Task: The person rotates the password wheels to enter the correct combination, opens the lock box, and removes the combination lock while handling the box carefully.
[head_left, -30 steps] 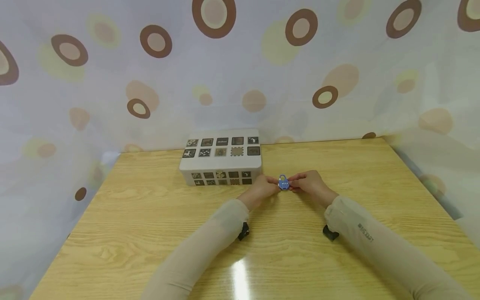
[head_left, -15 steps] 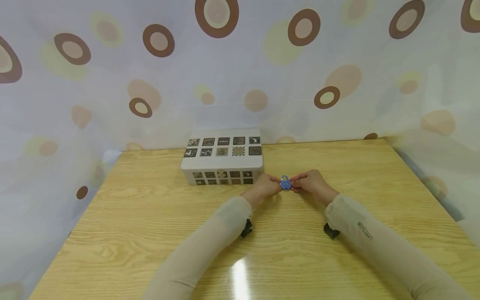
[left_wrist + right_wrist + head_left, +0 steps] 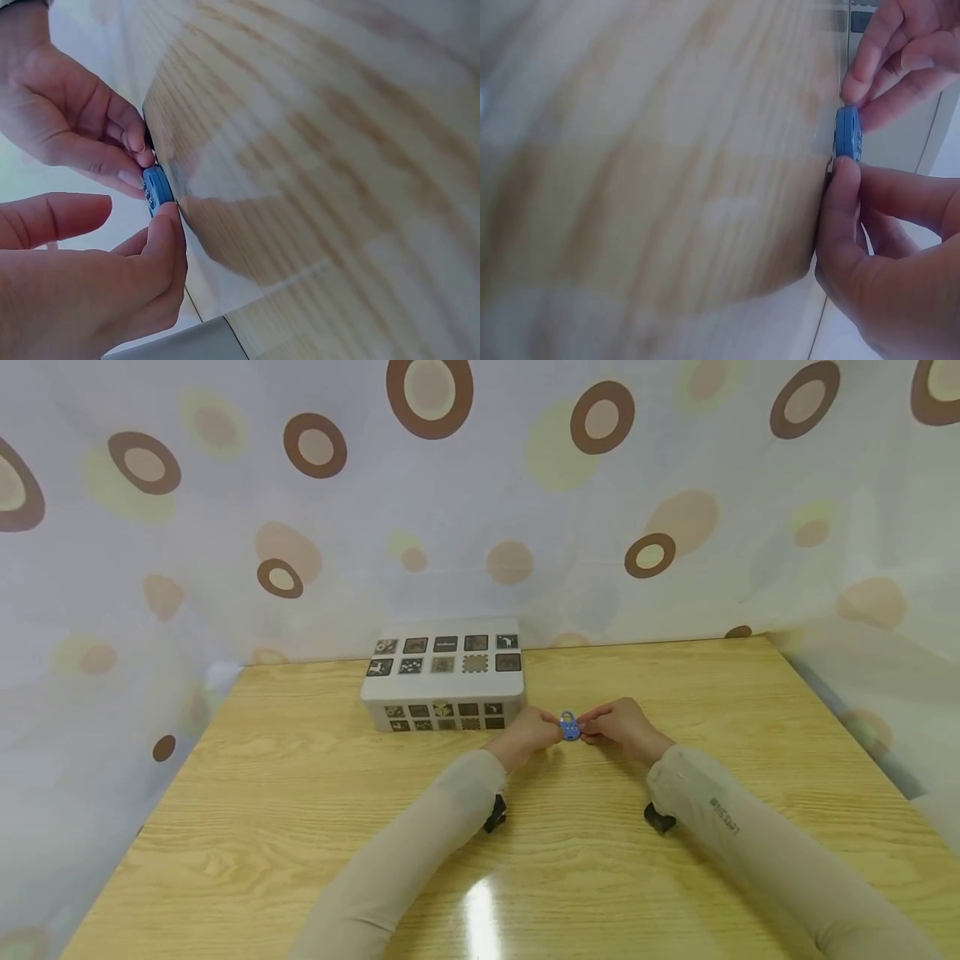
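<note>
A small blue combination padlock [image 3: 570, 727], its shackle pointing away from me, is between my two hands low over the table. My right hand [image 3: 621, 728] pinches its right side between thumb and forefinger. On the other side, the bent fingertips of my left hand [image 3: 527, 735] hold the padlock's left edge. In the left wrist view, the left thumb [image 3: 71, 219] is lifted apart from the padlock [image 3: 157, 185]. The right wrist view shows the padlock [image 3: 847, 133] edge-on, with fingertips at both ends. The dials are too small to read.
A white box [image 3: 442, 681] with dark picture squares stands at the back, just left of my left hand. The wooden table [image 3: 247, 827] reaches a spotted curtain [image 3: 510, 485] behind. Black wrist straps [image 3: 660, 818] show under the sleeves.
Both hands stay on the padlock in nearly the same place. The padlock's tilt shifts slightly, and the head view sways a little.
</note>
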`<state>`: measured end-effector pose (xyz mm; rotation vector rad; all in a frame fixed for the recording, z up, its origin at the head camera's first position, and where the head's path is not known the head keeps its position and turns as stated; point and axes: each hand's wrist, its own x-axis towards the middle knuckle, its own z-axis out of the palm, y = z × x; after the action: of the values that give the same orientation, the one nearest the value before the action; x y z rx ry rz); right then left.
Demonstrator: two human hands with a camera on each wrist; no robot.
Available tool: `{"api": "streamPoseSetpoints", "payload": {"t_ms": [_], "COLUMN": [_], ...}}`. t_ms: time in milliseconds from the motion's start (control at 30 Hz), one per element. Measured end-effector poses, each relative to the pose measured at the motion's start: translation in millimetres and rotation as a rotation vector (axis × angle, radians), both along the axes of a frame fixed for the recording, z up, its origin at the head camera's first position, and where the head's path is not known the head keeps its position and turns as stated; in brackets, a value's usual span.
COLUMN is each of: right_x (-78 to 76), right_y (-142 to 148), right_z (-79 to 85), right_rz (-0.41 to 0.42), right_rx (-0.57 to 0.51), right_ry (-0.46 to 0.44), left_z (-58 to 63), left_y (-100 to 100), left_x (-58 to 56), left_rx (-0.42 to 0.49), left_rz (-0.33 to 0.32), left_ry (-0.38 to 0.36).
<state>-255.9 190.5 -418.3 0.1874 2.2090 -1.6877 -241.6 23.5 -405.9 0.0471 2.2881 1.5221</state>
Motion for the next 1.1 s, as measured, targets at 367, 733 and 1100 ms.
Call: {"api": "streamPoseSetpoints", "payload": {"t_ms": [367,733,1100], "right_x": [-1.4,-3.5,-2.6], "right_y": [2.4,3.7,3.3], "right_z": [3.2,5.6,4.5], "right_rz": [0.01,0.031,0.032], "right_rx": [-0.014,-0.015,-0.027], "right_ry": [-0.028,-0.038,-0.036], "left_z": [1.0,-0.1,-1.1], "left_y": [1.4,3.9,4.5], "left_x": [1.0,3.0,3.4], "left_rx": [-0.035,-0.005,0.004], "left_rz": [-0.002,0.017,0.015], "left_ry": [-0.032,-0.064,-0.062]}}
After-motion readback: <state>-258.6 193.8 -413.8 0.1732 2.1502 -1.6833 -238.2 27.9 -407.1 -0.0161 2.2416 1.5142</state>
